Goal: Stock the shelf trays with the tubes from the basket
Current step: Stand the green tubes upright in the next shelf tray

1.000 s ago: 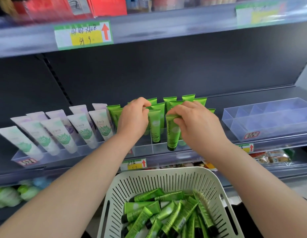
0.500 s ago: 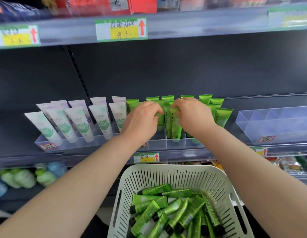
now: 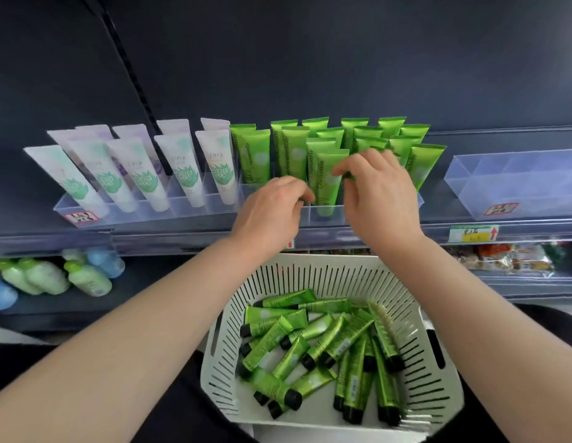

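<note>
Three clear trays sit side by side on the shelf. The left tray (image 3: 188,214) holds ten white tubes (image 3: 180,169) in two rows of five. The middle tray (image 3: 337,219) holds about fifteen green tubes (image 3: 255,158), cap-down and leaning back. The right tray (image 3: 518,199) shows only its dividers. Below them, a white slotted basket (image 3: 313,262) carries a heap of loose tubes (image 3: 310,340) of the same green, roughly twenty, overlapping too much for a firm count.

Both forearms reach up over the basket to the middle tray's front row. The left hand (image 3: 271,215) is palm-down, its fingers curled at the tray's front wall just beside the front tube (image 3: 327,183). Its fingertips are turned away, so I cannot tell whether they grasp anything. The right hand (image 3: 382,199) has bent fingers, with thumb and forefinger pinching a half-hidden tube (image 3: 349,176), of which only a dark green sliver shows. The hands are near each other but apart, with the front tube between them.

On the lower shelf lie about six bottles (image 3: 86,278), pale green and blue, some cut off at the left edge. The price label (image 3: 473,234) is unreadable.
</note>
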A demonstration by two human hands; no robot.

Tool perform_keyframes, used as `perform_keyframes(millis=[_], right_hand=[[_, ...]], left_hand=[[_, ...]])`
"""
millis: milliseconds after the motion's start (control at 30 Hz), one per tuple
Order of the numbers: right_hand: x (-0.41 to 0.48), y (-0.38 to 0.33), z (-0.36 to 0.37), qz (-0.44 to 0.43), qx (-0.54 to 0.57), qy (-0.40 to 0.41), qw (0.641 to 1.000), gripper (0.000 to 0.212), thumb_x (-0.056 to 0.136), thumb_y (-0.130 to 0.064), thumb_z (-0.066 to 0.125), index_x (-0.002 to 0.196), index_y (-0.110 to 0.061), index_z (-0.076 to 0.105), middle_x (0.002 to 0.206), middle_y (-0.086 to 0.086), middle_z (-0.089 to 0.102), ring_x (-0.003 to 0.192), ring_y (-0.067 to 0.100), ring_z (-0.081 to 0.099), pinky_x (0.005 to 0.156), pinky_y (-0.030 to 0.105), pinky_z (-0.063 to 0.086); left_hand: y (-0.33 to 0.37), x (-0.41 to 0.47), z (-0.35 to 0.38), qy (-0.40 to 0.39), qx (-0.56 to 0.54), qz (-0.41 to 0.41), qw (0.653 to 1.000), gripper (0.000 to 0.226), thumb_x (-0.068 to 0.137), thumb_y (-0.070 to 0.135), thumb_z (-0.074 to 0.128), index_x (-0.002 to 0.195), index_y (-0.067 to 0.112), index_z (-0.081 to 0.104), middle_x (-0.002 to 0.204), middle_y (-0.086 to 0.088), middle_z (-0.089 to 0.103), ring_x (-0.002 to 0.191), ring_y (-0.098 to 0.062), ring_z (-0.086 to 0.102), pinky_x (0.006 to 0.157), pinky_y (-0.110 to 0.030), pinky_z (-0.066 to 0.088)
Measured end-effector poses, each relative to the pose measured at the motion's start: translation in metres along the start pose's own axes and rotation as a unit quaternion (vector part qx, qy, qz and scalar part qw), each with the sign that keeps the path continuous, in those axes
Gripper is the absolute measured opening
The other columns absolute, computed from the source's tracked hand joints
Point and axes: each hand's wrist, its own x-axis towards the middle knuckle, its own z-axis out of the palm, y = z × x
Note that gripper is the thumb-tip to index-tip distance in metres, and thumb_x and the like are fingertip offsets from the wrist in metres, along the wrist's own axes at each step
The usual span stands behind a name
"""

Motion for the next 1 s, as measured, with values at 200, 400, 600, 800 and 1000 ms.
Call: perform_keyframes(millis=[200,400,600,800,1000], right_hand=[[-0.081,0.016,0.034,0.040,0.004,-0.124,0.991,0.021,0.081,0.000,0.057,0.093,-0.014,0.066,0.088,0.005,0.063,0.087,0.032,0.055,0.067,0.042,0.046],[-0.151,0.056,0.076,0.148,-0.038,-0.330,0.932,0.023,0.085,-0.012,0.055,0.101,-0.027,0.064,0.100,-0.005,0.063,0.097,0.021,0.057,0.068,0.032,0.047],[-0.186,0.071,0.106,0.196,-0.045,-0.509,0.837,0.059,0.081,0.004,0.045,0.130,-0.029,0.048,0.130,0.002,0.053,0.115,0.025,0.053,0.087,0.041,0.049],[-0.203,0.078,0.125,0.101,-0.093,-0.594,0.793,0.061,0.086,-0.013,0.057,0.141,-0.033,0.038,0.147,0.001,0.036,0.138,0.032,0.023,0.111,0.053,0.021],[-0.199,0.080,0.134,0.030,-0.150,-0.583,0.798,0.069,0.074,-0.013,0.072,0.136,-0.031,0.047,0.134,0.000,0.049,0.133,0.029,0.030,0.112,0.048,0.024]], left_hand=[[-0.009,-0.040,0.039,-0.061,-0.020,-0.047,0.997,0.024,0.094,0.004,0.050,0.103,0.017,0.069,0.111,0.003,0.065,0.106,-0.018,0.058,0.086,-0.037,0.047],[-0.026,-0.090,0.090,-0.152,-0.020,-0.130,0.980,0.024,0.098,0.009,0.048,0.106,0.023,0.066,0.116,0.009,0.063,0.107,-0.011,0.057,0.092,-0.033,0.047],[-0.039,-0.127,0.132,-0.221,-0.014,-0.188,0.957,0.020,0.096,0.015,0.053,0.109,0.026,0.064,0.121,0.008,0.060,0.110,-0.010,0.057,0.094,-0.032,0.049],[-0.049,-0.131,0.150,-0.229,-0.001,-0.197,0.953,0.022,0.095,0.011,0.054,0.108,0.025,0.065,0.122,0.006,0.061,0.109,-0.012,0.058,0.091,-0.031,0.050],[-0.062,-0.134,0.152,-0.225,0.003,-0.222,0.949,0.027,0.093,0.004,0.053,0.109,0.023,0.065,0.121,0.006,0.061,0.109,-0.012,0.059,0.095,-0.034,0.048]])
